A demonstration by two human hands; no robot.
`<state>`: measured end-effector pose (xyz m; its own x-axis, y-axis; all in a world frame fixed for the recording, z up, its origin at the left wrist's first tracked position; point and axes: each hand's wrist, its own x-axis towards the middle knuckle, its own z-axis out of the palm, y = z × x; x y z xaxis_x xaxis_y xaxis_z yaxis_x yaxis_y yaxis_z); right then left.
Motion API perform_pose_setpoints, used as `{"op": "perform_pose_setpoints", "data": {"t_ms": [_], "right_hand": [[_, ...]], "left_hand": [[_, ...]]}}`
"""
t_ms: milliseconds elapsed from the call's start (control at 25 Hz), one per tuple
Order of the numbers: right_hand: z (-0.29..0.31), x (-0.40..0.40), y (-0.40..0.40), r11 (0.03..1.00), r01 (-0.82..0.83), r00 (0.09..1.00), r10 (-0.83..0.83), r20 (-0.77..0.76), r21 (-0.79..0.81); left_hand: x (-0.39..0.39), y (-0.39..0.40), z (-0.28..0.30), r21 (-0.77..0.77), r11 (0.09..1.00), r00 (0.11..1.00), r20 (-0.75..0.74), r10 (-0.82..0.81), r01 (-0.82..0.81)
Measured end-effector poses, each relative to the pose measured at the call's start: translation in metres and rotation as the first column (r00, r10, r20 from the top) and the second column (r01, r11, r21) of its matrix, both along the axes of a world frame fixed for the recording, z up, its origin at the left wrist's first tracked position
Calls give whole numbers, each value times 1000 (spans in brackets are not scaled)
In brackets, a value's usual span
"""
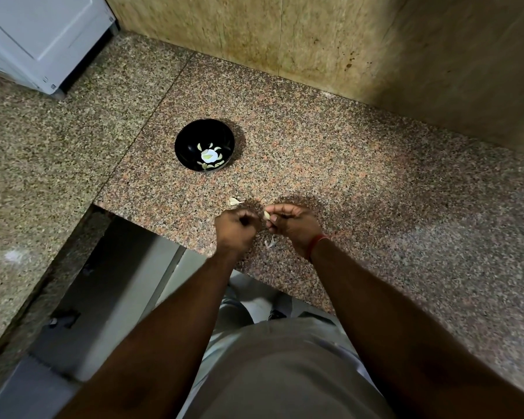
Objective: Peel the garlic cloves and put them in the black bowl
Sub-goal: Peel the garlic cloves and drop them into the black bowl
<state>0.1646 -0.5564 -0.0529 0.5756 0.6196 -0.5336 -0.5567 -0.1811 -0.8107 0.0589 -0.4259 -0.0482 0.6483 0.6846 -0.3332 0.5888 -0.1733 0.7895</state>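
A black bowl (204, 145) with a white flower pattern inside stands on the granite counter (360, 182), beyond my hands. My right hand (294, 228) pinches a pale garlic clove (267, 215) between thumb and fingers, low over the counter's front edge. My left hand (236, 226) is curled tight right beside it, fingertips at the clove; what they grip is hidden. Another unpeeled clove (234, 201) lies on the counter just past my left hand. A scrap of papery skin (270, 242) lies below, between my wrists.
A white appliance (40, 40) stands at the back left on a lower grey stone surface (43, 140). Stone walls (315, 40) close the back and right. The counter's front-left corner (97, 204) drops to a dark gap.
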Motion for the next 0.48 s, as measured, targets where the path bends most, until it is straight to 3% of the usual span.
{"op": "perform_pose_setpoints", "data": {"t_ms": [160,360,480], "right_hand": [[3,-3,5,1000,12,999,-12,34,-10],[4,1,4,1000,15,999,-15,33,-12],[4,5,3,1000,15,999,-14,44,-24]], "left_hand": [[10,-2,2,-253,961,985,103,140,-111],[17,-2,6,-501,809,932,17,363,-306],[17,-3,5,-563,755,915,-3,403,-335]]}}
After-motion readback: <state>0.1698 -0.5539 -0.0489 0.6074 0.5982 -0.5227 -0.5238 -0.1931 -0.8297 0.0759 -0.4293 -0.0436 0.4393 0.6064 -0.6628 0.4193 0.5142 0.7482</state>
